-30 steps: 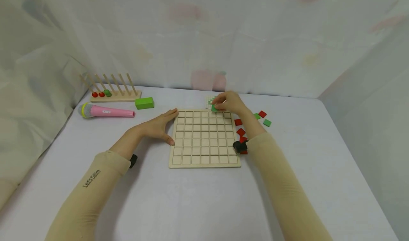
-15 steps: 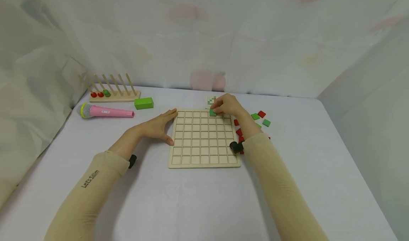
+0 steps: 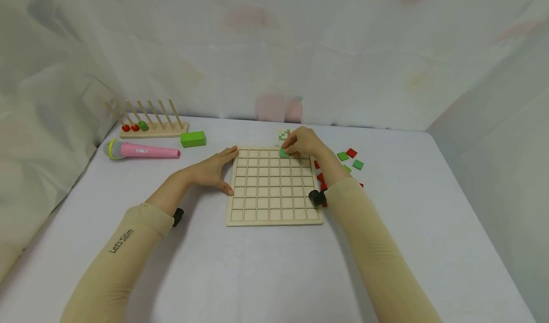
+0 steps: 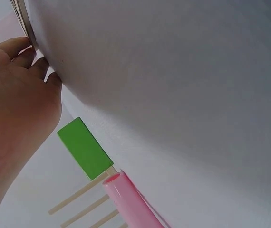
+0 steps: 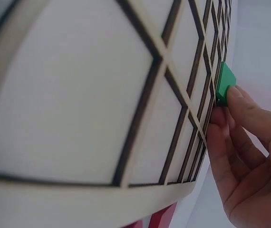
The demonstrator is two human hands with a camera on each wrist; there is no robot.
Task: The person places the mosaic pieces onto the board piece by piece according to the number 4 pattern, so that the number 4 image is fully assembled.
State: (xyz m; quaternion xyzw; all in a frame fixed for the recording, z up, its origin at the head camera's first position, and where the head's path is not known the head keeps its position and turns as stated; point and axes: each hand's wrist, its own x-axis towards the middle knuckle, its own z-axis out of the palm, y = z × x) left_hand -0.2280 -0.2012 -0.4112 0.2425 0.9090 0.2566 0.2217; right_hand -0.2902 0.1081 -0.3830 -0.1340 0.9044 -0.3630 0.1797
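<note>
The right hand (image 3: 305, 141) pinches a green tile (image 3: 284, 153) at the far row of the wooden grid board (image 3: 274, 192), partly covering the pattern card (image 3: 280, 135). The left hand (image 3: 209, 170), fingers unclenched, touches the left edge; the right forearm (image 3: 336, 166) partly hides red tiles (image 3: 321, 176).

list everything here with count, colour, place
grid board: one, pale wood, table centre
held tile: one, green, board's far row
loose tiles: several, green and red, right of board
grid card: one, mostly white, beyond board
block: one, green, left of board
microphone: one, mostly pink, far left
peg rack: one, wooden, behind microphone
beads: several, red and green, on rack
table: one, white, underneath
cloth walls: three, whitish, around table
left hand: one, board's left edge
right hand: one, pinching held tile
sleeves: two, beige, forearms
wrist cameras: two, black, wrists
</note>
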